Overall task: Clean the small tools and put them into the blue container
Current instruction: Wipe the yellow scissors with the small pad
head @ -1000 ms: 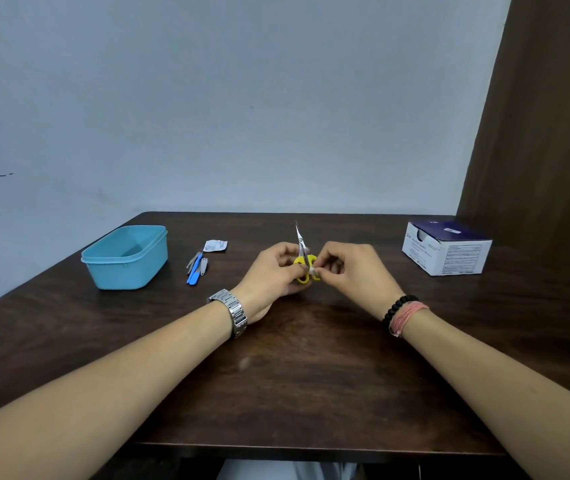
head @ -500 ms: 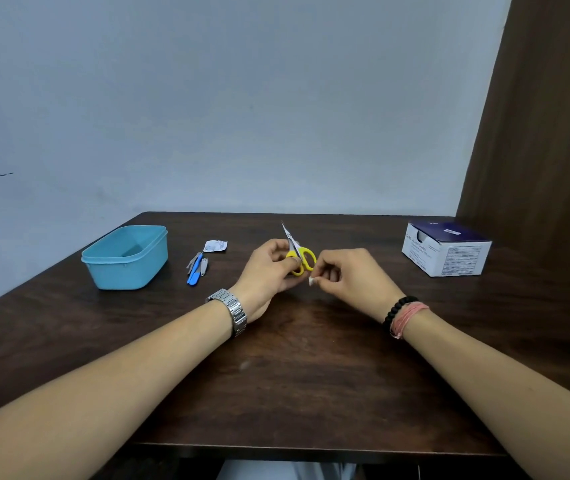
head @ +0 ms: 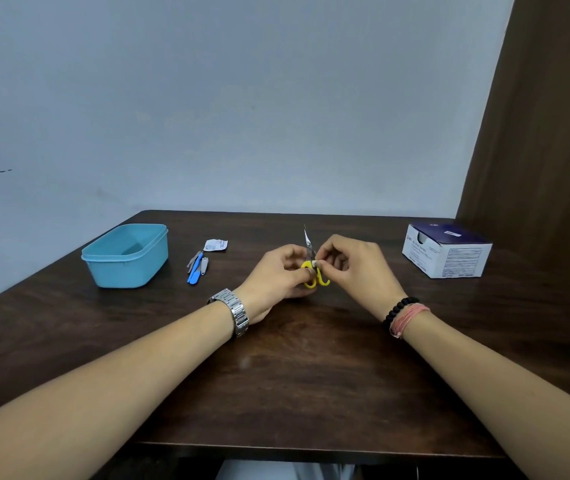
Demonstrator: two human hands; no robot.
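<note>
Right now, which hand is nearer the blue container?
Left. The left hand, holding the yellow scissors, sits right of the blue container; the right hand, pinching a white pad, is farther right.

A dark brown wooden table (head: 294, 382) with visible grain stands against a plain pale blue-grey wall (head: 242, 98) (one short dark mark sits low on its left side). To the right rises a dark brown wooden panel (head: 546, 133), and the light is soft and even.
</note>
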